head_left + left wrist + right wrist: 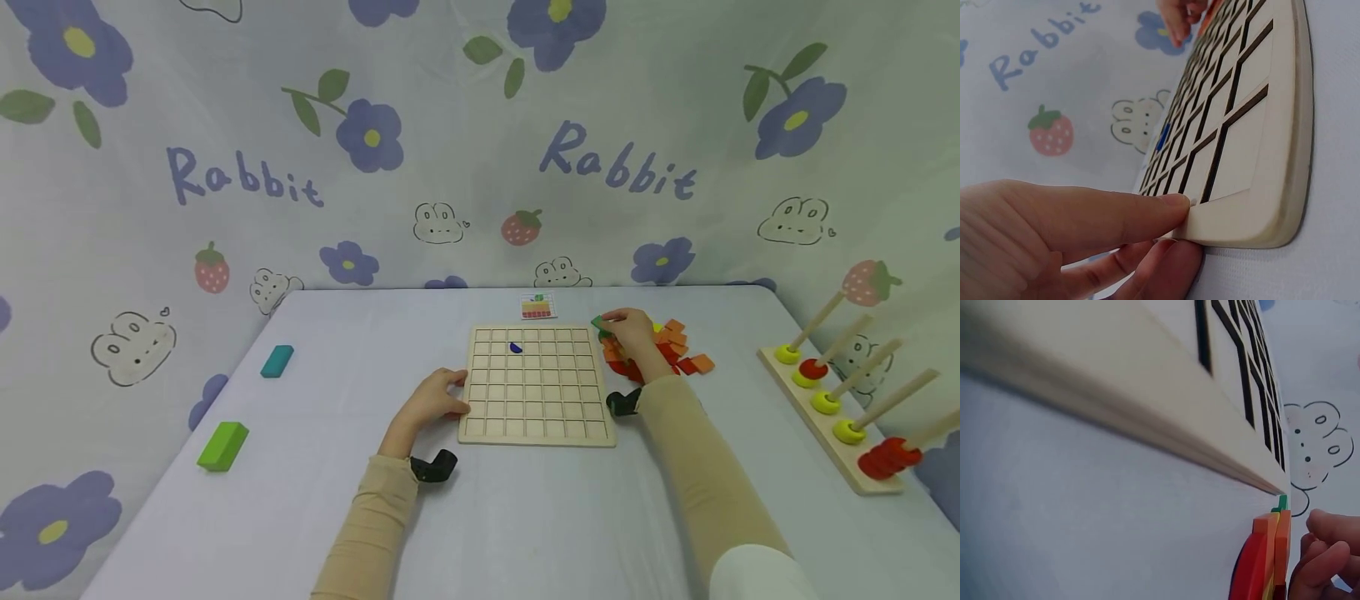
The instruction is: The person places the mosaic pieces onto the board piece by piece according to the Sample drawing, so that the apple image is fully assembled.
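A square wooden grid board (517,400) lies mid-table, a small dark blue piece (515,347) on its upper part. My left hand (435,398) grips the board's left edge; in the left wrist view, its thumb (1169,203) is over the rim and other fingers are below. My right hand (630,329) reaches over a pile of flat coloured pieces (663,350) beside the board's right edge. A green piece (597,322) overlaps its fingertips in the head view. In the right wrist view, the fingers (1335,528) show slightly apart from the green piece (1282,502), nothing visible between them.
A small picture card (537,306) lies behind the board. Along the right side stands a wooden peg rack (817,421) with yellow and red beads. Two blocks, teal (277,361) and light green (222,447), lie at left. A printed cloth hangs behind the table.
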Available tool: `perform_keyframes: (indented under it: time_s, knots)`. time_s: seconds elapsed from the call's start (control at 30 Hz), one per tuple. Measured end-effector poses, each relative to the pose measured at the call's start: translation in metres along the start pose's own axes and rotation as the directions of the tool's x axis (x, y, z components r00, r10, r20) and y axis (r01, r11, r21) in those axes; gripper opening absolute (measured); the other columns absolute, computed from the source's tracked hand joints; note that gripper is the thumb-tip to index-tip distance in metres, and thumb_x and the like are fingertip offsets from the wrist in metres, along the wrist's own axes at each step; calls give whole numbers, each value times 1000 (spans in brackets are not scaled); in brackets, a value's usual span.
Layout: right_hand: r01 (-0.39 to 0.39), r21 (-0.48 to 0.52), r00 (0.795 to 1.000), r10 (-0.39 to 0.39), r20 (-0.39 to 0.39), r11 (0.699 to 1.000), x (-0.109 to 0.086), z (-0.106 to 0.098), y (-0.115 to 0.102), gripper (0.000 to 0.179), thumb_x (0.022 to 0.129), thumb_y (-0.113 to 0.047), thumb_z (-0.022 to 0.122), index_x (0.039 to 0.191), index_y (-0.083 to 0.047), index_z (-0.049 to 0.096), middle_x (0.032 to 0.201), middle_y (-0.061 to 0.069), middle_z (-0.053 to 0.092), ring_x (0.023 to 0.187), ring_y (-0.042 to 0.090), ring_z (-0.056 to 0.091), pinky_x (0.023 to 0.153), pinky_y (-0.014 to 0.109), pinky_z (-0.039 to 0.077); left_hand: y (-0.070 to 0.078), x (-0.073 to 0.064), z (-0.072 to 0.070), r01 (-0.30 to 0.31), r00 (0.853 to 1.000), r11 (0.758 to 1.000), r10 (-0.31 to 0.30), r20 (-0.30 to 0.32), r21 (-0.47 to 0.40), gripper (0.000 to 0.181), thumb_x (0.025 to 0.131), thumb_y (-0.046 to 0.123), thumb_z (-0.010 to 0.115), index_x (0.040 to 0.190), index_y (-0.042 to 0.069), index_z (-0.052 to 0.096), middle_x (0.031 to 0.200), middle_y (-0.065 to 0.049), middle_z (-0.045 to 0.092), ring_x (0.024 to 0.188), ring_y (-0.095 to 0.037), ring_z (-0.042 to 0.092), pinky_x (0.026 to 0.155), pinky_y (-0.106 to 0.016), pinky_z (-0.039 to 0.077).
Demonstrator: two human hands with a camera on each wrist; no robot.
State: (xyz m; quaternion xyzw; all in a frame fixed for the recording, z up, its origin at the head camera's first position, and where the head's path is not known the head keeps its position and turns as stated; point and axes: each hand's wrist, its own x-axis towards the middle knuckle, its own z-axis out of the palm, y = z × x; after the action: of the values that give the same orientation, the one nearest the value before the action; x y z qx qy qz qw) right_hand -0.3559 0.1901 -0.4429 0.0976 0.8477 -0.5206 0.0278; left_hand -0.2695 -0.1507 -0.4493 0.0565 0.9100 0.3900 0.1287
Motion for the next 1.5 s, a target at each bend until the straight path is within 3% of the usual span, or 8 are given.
perform_keyframes:
  time_s: [0.23, 0.5, 0.7, 0.97, 1.13, 1.3, 1.4, 1.5]
  knots:
    - [21, -283, 1000, -19, 12, 959, -7, -3, 0, 40, 83, -20, 66, 115, 3, 59, 120, 22, 54, 108, 35, 49, 92, 44, 42, -2, 0, 2, 10, 1000, 1000, -10, 9, -27, 67, 70, 3, 75, 132, -3, 48, 117, -13, 54, 110, -26, 47, 99, -43, 37]
    - [1, -435, 999, 22, 49, 900, -8, -3, -5, 34, 80, -23, 68, 104, 1, 61, 101, 17, 61, 92, 31, 54, 74, 38, 46, -2, -1, 1, 11, 1000, 999, -11, 6, -37, 68, 70, 1, 75, 132, -3, 48, 117, -14, 53, 107, -26, 47, 97, -42, 40]
    - [-15, -475, 998, 41, 45, 880, -5, -2, -5, 33, 81, -22, 65, 105, -1, 59, 102, 16, 59, 88, 28, 54, 68, 35, 43, -3, 0, 1, 3, 1000, 999, -3, -1, -43, 67, 69, 1, 75, 131, -4, 48, 116, -14, 54, 107, -26, 48, 97, -42, 39]
    - [-8, -361, 1000, 0, -24, 933, -10, 2, -9, 33, 82, -14, 61, 113, -3, 58, 113, 20, 57, 97, 32, 53, 78, 40, 43, -2, -1, 0, -14, 1000, 1000, 14, -8, -11, 67, 69, 3, 75, 131, -3, 49, 114, -13, 55, 111, -27, 48, 100, -44, 37]
    - [19, -22, 1000, -19, 23, 1000, -8, 12, -18, 37, 92, -12, 52, 128, -3, 52, 120, 20, 50, 103, 32, 49, 80, 36, 43, -3, -2, -1, -13, 1000, 1000, 12, -10, -21, 67, 69, 2, 75, 131, -3, 49, 115, -13, 55, 111, -27, 48, 99, -43, 37]
    - [-34, 256, 990, -2, 140, 966, -10, 28, -34, 38, 95, -15, 50, 130, 0, 49, 104, 8, 52, 91, 24, 50, 79, 31, 44, -4, -3, -2, -13, 1000, 1000, 13, -11, -16, 66, 69, 2, 75, 130, -3, 50, 116, -14, 55, 116, -29, 46, 101, -44, 35]
    - [-61, 326, 981, -3, 191, 943, -7, 40, -40, 40, 94, -13, 53, 131, 2, 48, 95, 3, 54, 85, 18, 56, 85, 30, 48, -4, -3, -2, -17, 1000, 1000, 16, -10, -20, 66, 69, 3, 75, 130, -3, 50, 117, -14, 55, 118, -30, 46, 102, -45, 35]
    - [-33, 290, 977, -29, 209, 956, -4, 52, -43, 39, 92, -10, 55, 129, 4, 50, 99, 6, 57, 87, 17, 59, 87, 31, 49, -5, -2, 0, -20, 1000, 999, 20, -2, -41, 66, 70, 2, 75, 131, -3, 49, 117, -14, 54, 116, -29, 46, 100, -44, 37]
